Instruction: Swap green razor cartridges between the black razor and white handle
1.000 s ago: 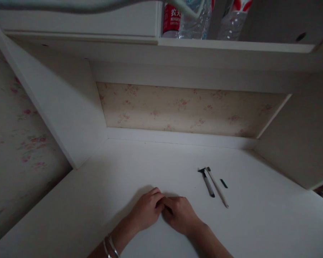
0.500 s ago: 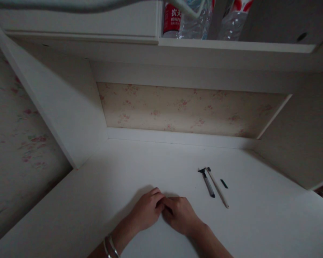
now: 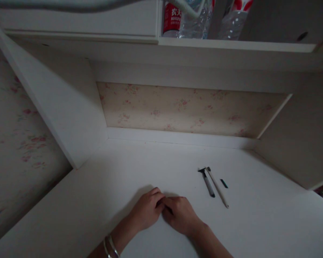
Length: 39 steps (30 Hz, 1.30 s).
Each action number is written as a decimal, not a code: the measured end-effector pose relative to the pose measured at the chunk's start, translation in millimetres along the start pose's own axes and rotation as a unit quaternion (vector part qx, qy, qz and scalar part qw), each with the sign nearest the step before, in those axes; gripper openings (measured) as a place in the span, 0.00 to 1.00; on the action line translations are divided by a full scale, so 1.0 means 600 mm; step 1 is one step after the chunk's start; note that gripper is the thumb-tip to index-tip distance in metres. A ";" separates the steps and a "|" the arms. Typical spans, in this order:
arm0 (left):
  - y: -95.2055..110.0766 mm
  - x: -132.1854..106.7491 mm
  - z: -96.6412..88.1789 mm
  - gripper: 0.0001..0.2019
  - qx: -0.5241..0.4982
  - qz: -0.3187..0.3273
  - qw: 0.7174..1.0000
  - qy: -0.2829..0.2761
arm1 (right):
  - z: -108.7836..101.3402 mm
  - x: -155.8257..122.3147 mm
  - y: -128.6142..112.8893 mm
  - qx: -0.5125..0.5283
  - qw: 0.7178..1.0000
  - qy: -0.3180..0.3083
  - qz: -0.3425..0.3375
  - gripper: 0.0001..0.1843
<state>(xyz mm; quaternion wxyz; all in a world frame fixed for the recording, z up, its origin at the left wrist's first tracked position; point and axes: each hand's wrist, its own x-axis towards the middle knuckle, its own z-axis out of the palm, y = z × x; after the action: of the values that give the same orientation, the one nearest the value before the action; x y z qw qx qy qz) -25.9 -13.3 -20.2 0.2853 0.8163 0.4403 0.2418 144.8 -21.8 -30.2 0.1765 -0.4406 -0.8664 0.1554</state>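
Note:
My left hand (image 3: 148,208) rests on the white desk (image 3: 140,161) with its fingers curled closed. Against its fingertips lies my right hand (image 3: 181,215), closed as well, thumbs and fingers meeting in the middle. Whatever may be between the fingers is hidden. Nearest to the right hand is a razor (image 3: 208,184) with a black head and grey handle. Close beside it, a slim pale stick with a dark tip (image 3: 218,188), like a toothbrush, lies at a slant. Further right is a small flat dark green piece (image 3: 224,183). Neither hand touches these three.
An upper shelf (image 3: 231,44) holds several plastic bottles (image 3: 193,25) above the desk. Side panels (image 3: 67,107) stand at left and right. Flowered wallpaper (image 3: 183,107) shows behind. A pale metal bar (image 3: 83,6) crosses the top left.

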 end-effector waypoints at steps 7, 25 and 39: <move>0.000 0.000 0.000 0.10 0.007 -0.005 1.000 -0.003 | 0.003 0.002 0.001 -0.004 1.000 -0.001 0.002 0.12; 0.000 0.000 0.001 0.08 0.005 -0.001 1.000 0.000 | 0.005 0.001 0.004 -0.002 1.000 0.001 -0.003 0.11; 0.000 0.000 0.000 0.09 0.008 -0.003 1.000 -0.001 | -0.003 0.001 -0.003 0.001 1.000 -0.004 0.003 0.12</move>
<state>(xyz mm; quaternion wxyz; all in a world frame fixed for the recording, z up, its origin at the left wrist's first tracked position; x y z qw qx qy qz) -25.7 -13.2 -20.0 0.2797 0.8175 0.4441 0.2371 144.3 -22.2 -27.7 0.1727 -0.4420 -0.8658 0.1588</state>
